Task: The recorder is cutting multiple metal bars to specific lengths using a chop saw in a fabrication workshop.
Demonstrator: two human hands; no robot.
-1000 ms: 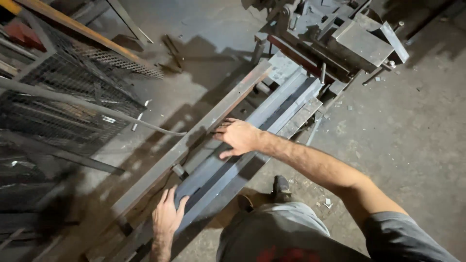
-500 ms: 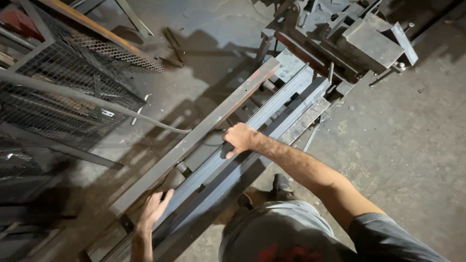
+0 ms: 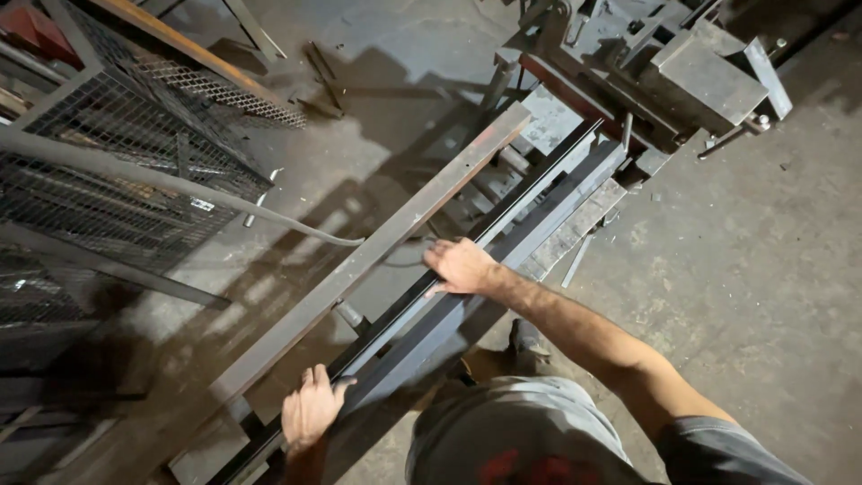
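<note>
My left hand [image 3: 310, 413] lies flat and unclenched on the near end of the dark steel bars [image 3: 467, 296], my right hand [image 3: 460, 267] presses open-palmed midway along; both should push evenly, keeping them straight toward the machine [image 3: 682, 81].

One view only, from a camera on the head, looking steeply down past the chest and both arms to a concrete floor [image 3: 763, 296]. Close to the body: the shirt fills the bottom edge, the left hand [image 3: 310, 415] sits low in frame, the right hand [image 3: 460, 267] near the centre. Tilted so that long steel bars [image 3: 503, 251] run on a slant from lower left to upper right, ending at a grey machine [image 3: 691, 81] near the top edge. Mesh cage [image 3: 117, 162] cut off at the left border. No second view to overlap with.
</note>
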